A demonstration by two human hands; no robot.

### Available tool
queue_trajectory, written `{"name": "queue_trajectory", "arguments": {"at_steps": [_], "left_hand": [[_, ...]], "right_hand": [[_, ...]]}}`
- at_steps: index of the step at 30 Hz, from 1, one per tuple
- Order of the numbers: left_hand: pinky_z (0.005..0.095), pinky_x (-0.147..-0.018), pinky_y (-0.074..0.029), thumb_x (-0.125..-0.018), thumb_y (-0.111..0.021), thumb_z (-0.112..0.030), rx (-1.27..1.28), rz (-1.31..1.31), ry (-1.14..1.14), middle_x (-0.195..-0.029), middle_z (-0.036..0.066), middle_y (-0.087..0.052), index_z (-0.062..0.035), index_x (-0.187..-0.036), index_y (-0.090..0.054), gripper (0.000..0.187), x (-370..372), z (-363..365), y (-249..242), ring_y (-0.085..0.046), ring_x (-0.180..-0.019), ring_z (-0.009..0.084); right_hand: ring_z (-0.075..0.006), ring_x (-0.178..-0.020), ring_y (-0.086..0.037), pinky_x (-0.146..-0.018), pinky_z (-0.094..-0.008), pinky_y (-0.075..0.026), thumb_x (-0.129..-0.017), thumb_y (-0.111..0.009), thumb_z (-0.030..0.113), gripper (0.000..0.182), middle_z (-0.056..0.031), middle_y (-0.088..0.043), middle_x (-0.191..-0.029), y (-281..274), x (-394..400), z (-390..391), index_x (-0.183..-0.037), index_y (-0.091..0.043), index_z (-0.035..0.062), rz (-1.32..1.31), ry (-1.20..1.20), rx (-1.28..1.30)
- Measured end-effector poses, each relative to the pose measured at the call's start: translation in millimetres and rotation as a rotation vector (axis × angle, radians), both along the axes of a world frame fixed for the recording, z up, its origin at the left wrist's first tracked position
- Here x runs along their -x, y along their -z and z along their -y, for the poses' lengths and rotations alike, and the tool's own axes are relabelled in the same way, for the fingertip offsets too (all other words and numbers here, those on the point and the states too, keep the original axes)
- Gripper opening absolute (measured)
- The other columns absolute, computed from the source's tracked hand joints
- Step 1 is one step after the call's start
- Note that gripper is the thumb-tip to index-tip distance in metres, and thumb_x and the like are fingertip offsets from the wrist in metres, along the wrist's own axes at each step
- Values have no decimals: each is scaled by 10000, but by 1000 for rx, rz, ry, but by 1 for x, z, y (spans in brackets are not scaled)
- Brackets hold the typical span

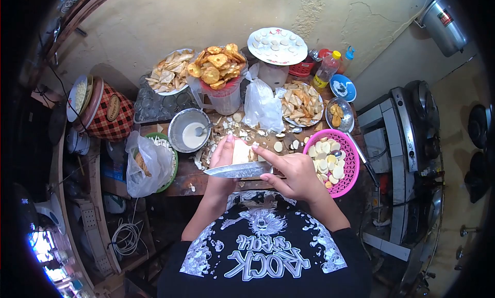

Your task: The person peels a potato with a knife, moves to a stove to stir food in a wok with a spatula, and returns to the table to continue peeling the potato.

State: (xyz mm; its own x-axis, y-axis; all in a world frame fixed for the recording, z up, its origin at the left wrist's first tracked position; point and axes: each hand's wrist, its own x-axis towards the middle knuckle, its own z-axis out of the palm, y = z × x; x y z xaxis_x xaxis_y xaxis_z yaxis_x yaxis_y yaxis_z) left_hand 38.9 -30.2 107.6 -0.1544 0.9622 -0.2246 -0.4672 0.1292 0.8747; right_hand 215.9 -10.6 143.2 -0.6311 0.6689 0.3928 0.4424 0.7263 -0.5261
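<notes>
Head view, centre of the frame: the right hand is closed around the handle of a knife, forefinger stretched out along it, the blade lying flat and pointing left. The left hand curls around a pale block of dough, thumb upright against its side, on the wooden counter. Just right sits a pink basket of cut rounds; upper left of the hands, a metal bowl with white batter.

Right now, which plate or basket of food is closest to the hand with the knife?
The pink basket of pale round slices, just beside the right hand gripping the knife. The other plates sit farther back by the wall.
</notes>
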Motion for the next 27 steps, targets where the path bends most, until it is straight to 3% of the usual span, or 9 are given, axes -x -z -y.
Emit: {"name": "queue_trajectory", "arguments": {"at_steps": [4,7,10,13,18,21,22,25,27], "left_hand": [[173,-340,-303,-977,-368,-406,15,-12,7,-670,-14,-523,-58,-949,-522,381,-2,4,-5,-431,-441,19],[182,-495,-401,-976,-375,-403,-50,-90,-104,-763,10,-531,-49,-954,-501,377,-11,9,-4,-504,-601,40],[251,-696,-464,-974,-373,-398,-254,-201,-201,-889,62,-520,-37,-991,-466,373,-16,10,12,-553,-808,117],[301,-827,-410,-979,-384,-352,-503,-261,-289,-991,103,-484,-1,-990,-462,359,-20,12,25,-497,-927,150],[313,-836,-407,-984,-353,-369,-563,-397,-406,-1016,113,-473,9,-986,-454,391,-23,12,35,-489,-934,164],[292,-806,-414,-993,-325,-363,-531,-452,-414,-992,105,-496,0,-973,-448,384,-20,6,33,-498,-897,145],[282,-791,-418,-996,-314,-359,-502,-447,-408,-979,101,-506,-4,-968,-446,379,-20,6,29,-502,-879,136],[251,-730,-431,-1004,-291,-346,-297,-287,-193,-920,79,-536,-21,-968,-449,363,-17,12,20,-516,-805,108],[236,-688,-445,-1006,-284,-333,-239,-111,-135,-883,69,-554,-32,-978,-464,351,-15,10,15,-534,-764,99]], "right_hand": [[-231,-512,-563,-491,-339,-424,-795,-635,313,546,-57,-559,-593,3,3,2,-1287,-507,116,-21,36,-52],[-229,-508,-563,-489,-337,-426,-794,-640,294,529,-54,-562,-594,7,5,2,-1277,-517,116,-61,51,-36],[-227,-501,-558,-486,-333,-424,-790,-646,265,514,-60,-561,-594,14,9,2,-1265,-526,109,-137,66,16],[-223,-495,-549,-481,-323,-417,-794,-646,235,495,-81,-570,-615,22,13,3,-1253,-531,91,-228,69,51],[-167,-485,-514,-477,-277,-388,-872,-590,227,401,-96,-633,-743,39,28,6,-1222,-540,37,-484,94,119],[-116,-623,-577,-578,-263,-443,-912,-549,216,340,-86,-674,-849,40,31,12,-1203,-555,41,-666,71,481],[-85,-662,-538,-613,-231,-433,-949,-495,220,342,-43,-657,-888,44,35,13,-1217,-527,9,-815,45,616],[-12,-553,-350,-528,-155,-312,-977,-440,262,370,-5,-574,-767,40,23,0,-1265,-454,30,-1039,-89,1078],[-25,-538,-350,-520,-163,-311,-956,-469,298,438,0,-562,-730,40,14,-5,-1303,-427,34,-866,-112,914]]}}
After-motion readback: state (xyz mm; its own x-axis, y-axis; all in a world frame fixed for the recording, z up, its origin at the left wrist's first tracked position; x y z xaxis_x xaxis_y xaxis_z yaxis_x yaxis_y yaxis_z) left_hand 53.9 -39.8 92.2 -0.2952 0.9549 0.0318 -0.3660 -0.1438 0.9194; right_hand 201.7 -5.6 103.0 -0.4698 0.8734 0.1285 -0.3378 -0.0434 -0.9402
